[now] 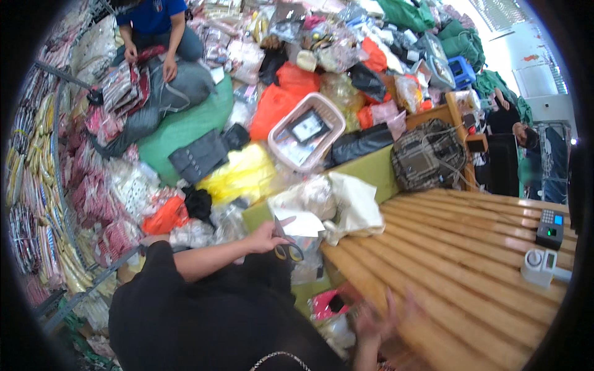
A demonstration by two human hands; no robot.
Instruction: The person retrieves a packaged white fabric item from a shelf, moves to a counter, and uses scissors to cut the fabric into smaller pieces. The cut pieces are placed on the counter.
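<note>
My left hand (pixel 267 238) reaches forward and grips a pair of scissors (pixel 287 246) with dark and yellow handles, beside a white plastic bag (pixel 356 207) and clear wrapped packets (pixel 306 196). My right hand (pixel 378 323) is blurred with its fingers spread, hovering over the near edge of the slatted wooden tabletop (pixel 470 266) and holding nothing. A pink packet (pixel 325 304) lies just left of it. My black sleeve (pixel 185 309) fills the lower middle.
A pink basket (pixel 283 131) sits among heaped bags and packets. Another person in blue (pixel 154 25) kneels at the far left by a grey bag. A calculator (pixel 549 227) and a white device (pixel 539 266) rest on the table's right.
</note>
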